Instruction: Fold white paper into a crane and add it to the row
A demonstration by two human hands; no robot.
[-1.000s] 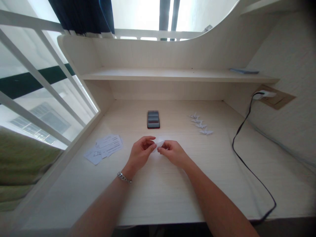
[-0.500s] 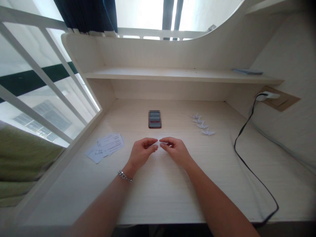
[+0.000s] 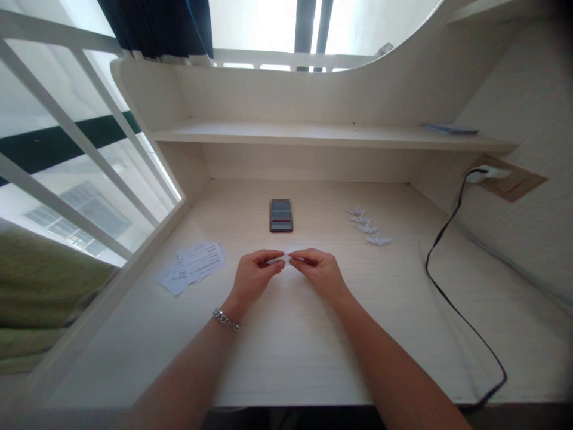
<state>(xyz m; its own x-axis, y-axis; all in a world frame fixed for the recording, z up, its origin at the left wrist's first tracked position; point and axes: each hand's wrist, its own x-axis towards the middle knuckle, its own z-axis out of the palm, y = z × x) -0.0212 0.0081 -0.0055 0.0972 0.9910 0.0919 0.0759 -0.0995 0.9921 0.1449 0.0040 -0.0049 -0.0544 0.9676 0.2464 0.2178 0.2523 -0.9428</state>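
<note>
Between my two hands is a small folded piece of white paper (image 3: 286, 258), mostly covered by the fingers. My left hand (image 3: 256, 273) pinches its left side between thumb and fingers, with a silver chain bracelet (image 3: 227, 320) on that wrist. My right hand (image 3: 320, 272) pinches the right side, its fingertips almost meeting the left ones. Straight beyond the hands lies a phone (image 3: 281, 215), its screen blurred. To the right, several folded white paper cranes (image 3: 367, 228) stand in a slanting row on the desk.
Printed paper sheets (image 3: 201, 263) lie overlapping on the left of the desk (image 3: 286, 358). A black cable (image 3: 447, 301) runs from a wall socket (image 3: 510, 179) down the right side. A shelf (image 3: 286, 132) spans the back, and white railing bars (image 3: 67, 122) border the left.
My left fingers have shifted slightly on the paper, and more of its white edge shows between thumb and forefinger. The right hand has barely moved.
</note>
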